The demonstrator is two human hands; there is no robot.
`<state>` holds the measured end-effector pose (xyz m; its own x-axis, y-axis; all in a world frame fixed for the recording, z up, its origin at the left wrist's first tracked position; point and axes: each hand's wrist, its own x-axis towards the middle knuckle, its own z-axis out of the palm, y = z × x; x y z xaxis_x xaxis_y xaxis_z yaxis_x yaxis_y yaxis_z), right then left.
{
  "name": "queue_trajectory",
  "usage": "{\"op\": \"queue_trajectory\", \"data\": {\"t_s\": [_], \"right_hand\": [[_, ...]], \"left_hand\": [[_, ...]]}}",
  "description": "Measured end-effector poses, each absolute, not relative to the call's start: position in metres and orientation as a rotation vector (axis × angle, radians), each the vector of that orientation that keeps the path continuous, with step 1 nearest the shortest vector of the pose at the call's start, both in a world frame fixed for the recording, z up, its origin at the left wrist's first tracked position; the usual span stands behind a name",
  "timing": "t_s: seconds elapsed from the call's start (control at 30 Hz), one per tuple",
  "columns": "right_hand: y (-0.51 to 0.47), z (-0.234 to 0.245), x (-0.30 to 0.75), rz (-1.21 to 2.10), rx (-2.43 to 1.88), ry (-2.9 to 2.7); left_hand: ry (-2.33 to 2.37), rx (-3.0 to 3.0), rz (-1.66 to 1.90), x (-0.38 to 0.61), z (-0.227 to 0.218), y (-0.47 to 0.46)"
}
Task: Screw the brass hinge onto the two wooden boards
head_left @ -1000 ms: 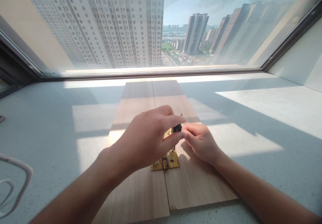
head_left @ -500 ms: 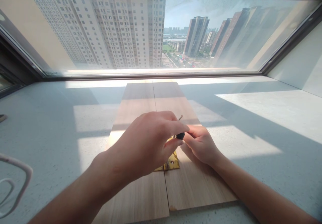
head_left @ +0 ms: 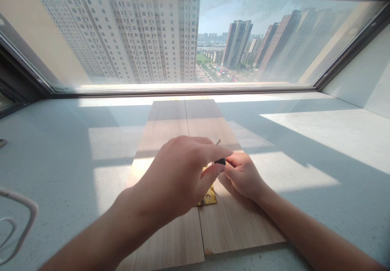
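Near left, a white tube [head_left: 29, 204] is curving over the sill [head_left: 304, 214]. A yellow hinge [head_left: 211, 198] is sitting at the seam of two boards [head_left: 240, 228], mostly hidden by the left hand [head_left: 186, 169], whose fingers are pinching a black piece [head_left: 220, 161]. The right hand's [head_left: 243, 174] fingers are resting curled beside it, whether gripping I cannot tell. Beyond, a screw [head_left: 218, 142] is showing; towers [head_left: 239, 43] are standing outside the window [head_left: 183, 94].

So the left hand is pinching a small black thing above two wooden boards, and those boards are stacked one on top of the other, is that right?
Not quite: the boards aren't stacked. The head view shows the left board and the right board lying side by side. The rest stands: the left hand pinches a small black thing above them.
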<state>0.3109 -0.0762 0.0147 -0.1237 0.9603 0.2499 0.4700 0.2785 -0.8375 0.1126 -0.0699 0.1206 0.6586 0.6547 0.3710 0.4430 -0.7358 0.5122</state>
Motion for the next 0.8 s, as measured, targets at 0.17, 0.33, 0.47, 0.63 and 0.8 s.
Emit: {"op": "queue_trajectory", "data": {"t_s": [0.17, 0.33, 0.47, 0.63, 0.8], "right_hand": [[-0.0759, 0.0145, 0.3105, 0.747, -1.304, -1.734], [-0.0758, 0.0147, 0.3103, 0.727, -1.307, -1.733], [-0.0759, 0.0150, 0.3096, 0.717, -1.324, -1.734], [-0.0764, 0.0162, 0.3092, 0.718, -1.320, -1.740], [-0.0766, 0.0178, 0.3085, 0.725, -1.326, -1.738]], "left_hand": [[0.882, 2.463, 0.745, 0.1144, 0.1209, -0.0692], [0.925, 2.437, 0.815, 0.1150, 0.1179, -0.0666], [0.862, 2.334, 0.852, 0.1127, 0.1191, -0.0653], [0.907, 2.331, 0.784, 0.1135, 0.1188, -0.0644], [0.893, 2.355, 0.814, 0.1132, 0.1183, -0.0653]]}}
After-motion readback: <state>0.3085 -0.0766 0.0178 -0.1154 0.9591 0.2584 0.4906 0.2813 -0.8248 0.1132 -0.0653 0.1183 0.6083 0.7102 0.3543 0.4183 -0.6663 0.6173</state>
